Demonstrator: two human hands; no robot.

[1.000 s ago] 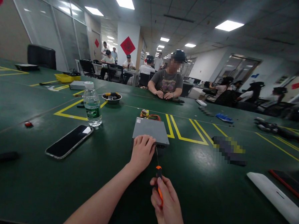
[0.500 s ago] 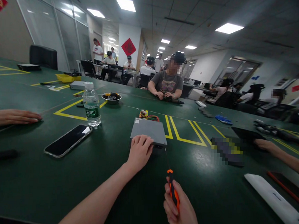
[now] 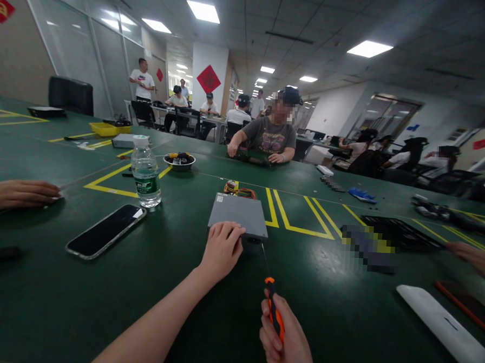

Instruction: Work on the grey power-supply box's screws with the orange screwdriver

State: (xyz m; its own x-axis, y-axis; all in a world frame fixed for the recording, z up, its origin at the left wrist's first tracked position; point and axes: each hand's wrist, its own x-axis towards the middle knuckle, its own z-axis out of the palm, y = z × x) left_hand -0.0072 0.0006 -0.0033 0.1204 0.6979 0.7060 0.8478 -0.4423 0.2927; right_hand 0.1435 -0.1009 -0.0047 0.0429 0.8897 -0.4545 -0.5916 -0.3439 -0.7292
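My left hand (image 3: 221, 249) rests on the near edge of a flat grey metal box (image 3: 238, 215) on the green table, fingers curled over its edge. Coloured wires (image 3: 240, 191) stick out behind the box. My right hand (image 3: 286, 343) is closed round the orange and black handle of a screwdriver (image 3: 272, 302). Its thin shaft points up towards the box's near right corner, the tip close to the box.
A phone (image 3: 105, 230) and a water bottle (image 3: 146, 171) lie to the left, with another person's hand (image 3: 20, 194) beyond. A bowl of small parts (image 3: 180, 159) sits farther back. A white bar (image 3: 446, 329) lies at right. A person sits across the table.
My right hand drew the screwdriver back and to the right from the box, then brought its tip near the box's corner again. Other people's hands came in at left and right.
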